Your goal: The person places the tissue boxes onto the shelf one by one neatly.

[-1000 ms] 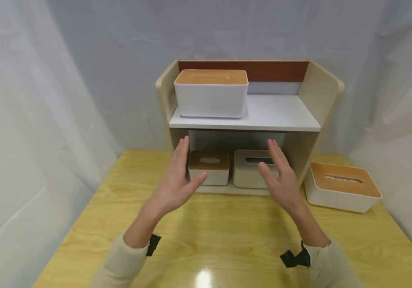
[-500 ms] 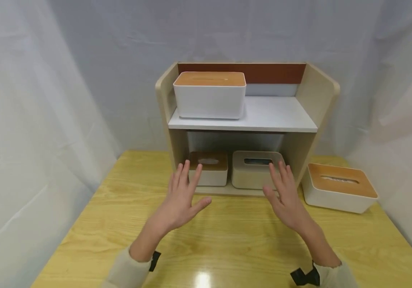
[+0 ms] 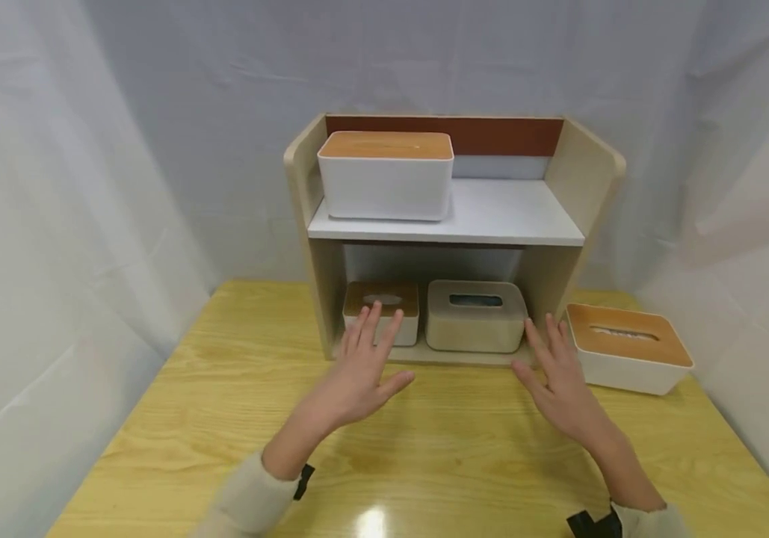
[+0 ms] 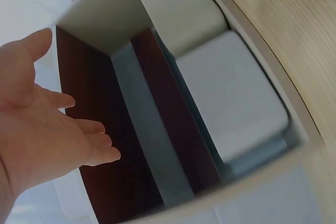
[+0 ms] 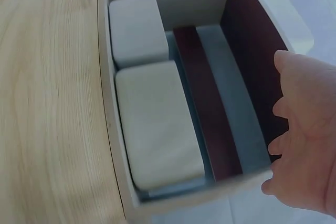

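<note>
My left hand (image 3: 353, 381), fingers spread, hovers in front of the small white tissue box with a brown lid (image 3: 403, 330) on the lower shelf. My right hand (image 3: 562, 396) is also spread, near the shelf's right side panel, between the beige tissue box (image 3: 474, 329) and the white tissue box with an orange-brown lid (image 3: 629, 370) on the table. Neither hand holds anything. In the left wrist view, the left hand (image 4: 47, 124) is before the shelf opening with its fingers extended; the right wrist view has the right hand (image 5: 307, 135) at the opening's edge.
A two-tier shelf unit (image 3: 512, 213) stands at the back of the wooden table (image 3: 223, 418). On its upper board, at the left, sits a large white tissue box with a wooden lid (image 3: 387, 187). White sheeting (image 3: 75, 224) hangs around the table.
Both hands have lowered and drawn back from the shelf with fingers spreading. Most recently both have shifted right, the right hand leaving the front of the beige box. The boxes stay in place.
</note>
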A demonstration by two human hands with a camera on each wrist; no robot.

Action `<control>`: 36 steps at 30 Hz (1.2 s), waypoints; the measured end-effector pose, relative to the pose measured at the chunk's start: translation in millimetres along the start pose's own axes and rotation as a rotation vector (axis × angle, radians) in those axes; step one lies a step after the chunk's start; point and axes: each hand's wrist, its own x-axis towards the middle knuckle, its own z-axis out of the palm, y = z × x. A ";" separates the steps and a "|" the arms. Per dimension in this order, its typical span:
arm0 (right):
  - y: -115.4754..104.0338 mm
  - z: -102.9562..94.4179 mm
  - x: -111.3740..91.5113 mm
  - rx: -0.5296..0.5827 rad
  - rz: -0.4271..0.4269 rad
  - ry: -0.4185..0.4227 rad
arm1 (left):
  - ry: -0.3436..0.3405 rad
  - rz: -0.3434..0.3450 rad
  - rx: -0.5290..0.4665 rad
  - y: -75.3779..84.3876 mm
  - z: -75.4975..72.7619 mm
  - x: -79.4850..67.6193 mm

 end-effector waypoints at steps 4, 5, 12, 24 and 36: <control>9.3 -12.7 -6.3 -0.041 -0.005 0.035 | -0.011 0.065 0.009 18.3 10.5 13.9; 11.9 -15.8 -8.0 -0.054 -0.004 0.041 | -0.018 0.084 0.013 23.0 13.8 17.4; 40.0 -39.9 -14.8 -0.138 0.005 0.095 | -0.066 0.185 -0.015 57.8 37.6 43.9; 111.8 -83.8 -28.6 -0.071 0.092 0.229 | -0.178 0.186 -0.315 113.0 82.9 93.8; 147.6 -93.5 -35.5 0.133 0.324 0.229 | -0.251 0.051 -0.519 137.1 133.4 131.5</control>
